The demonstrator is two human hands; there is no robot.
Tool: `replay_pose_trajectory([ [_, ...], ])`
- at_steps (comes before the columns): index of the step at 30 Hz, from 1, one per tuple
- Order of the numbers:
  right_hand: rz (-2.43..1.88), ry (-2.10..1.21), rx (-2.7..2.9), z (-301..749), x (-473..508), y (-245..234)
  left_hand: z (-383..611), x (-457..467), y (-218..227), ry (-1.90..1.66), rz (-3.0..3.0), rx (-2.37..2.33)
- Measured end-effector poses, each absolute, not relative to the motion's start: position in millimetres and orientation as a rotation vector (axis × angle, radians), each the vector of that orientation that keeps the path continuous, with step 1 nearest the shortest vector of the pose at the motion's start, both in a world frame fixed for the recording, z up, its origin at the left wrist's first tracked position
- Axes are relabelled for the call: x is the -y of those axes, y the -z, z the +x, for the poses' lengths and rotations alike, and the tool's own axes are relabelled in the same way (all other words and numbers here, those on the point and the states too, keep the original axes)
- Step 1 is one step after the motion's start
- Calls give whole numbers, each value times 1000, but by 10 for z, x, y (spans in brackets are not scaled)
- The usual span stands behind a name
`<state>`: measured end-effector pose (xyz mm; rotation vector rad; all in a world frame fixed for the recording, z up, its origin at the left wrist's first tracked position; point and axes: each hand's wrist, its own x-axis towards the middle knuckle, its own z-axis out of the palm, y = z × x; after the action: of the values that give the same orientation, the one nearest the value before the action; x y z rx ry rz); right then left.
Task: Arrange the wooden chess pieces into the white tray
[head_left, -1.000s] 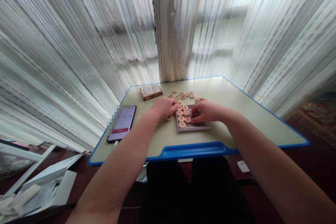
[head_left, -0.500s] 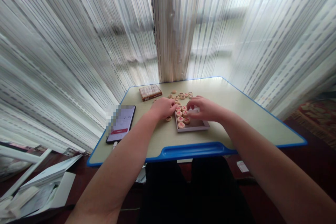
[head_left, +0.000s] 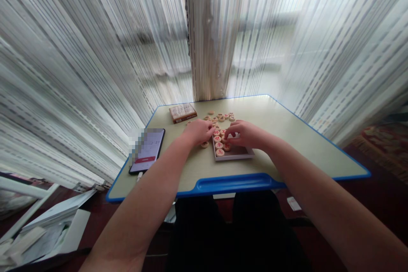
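Observation:
A shallow white box [head_left: 234, 158] lies on the table, with round wooden Chinese chess pieces [head_left: 219, 152] bearing red characters in rows along its left side. My right hand [head_left: 242, 133] is over the box, thumb and fingers closed around a piece in the second row. At the box's far left corner, the fingers of my left hand [head_left: 198, 131] are curled and pressed together by the rim; what they hold is hidden. One loose chess piece [head_left: 204, 144] lies beside the box, below my left hand. More loose pieces [head_left: 221, 117] are scattered beyond my hands.
The pale table [head_left: 287, 148] has a blue edge and a blue tray groove [head_left: 234, 182] at the front. A brown-sided box with a printed top [head_left: 182, 112] lies at the back left. A phone [head_left: 148, 151] with a cable plugged in lies at the left. Sheer curtains [head_left: 153, 42] hang behind.
My right hand's thumb and fingers have drawn closer together over the pieces in the box. My left hand has stayed at the box's left corner.

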<state>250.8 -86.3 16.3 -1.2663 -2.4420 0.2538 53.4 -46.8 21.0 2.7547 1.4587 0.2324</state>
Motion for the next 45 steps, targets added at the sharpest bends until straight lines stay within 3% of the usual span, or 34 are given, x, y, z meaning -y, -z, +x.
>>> replay_pose_trajectory([
  [23,-1445,-159,2351,2549,863,-226,544,473,-238,-200,2741,-1444],
  [30,-1928,151,2136,2696,727,-84,546,493,-249,-190,2723,-1465],
  [35,-1956,-47,2295,2727,680,-12,541,479,-231,-204,2745,-1431],
  [45,-1849,-116,2268,2696,671,-35,558,476,-217,-214,2744,-1465],
])
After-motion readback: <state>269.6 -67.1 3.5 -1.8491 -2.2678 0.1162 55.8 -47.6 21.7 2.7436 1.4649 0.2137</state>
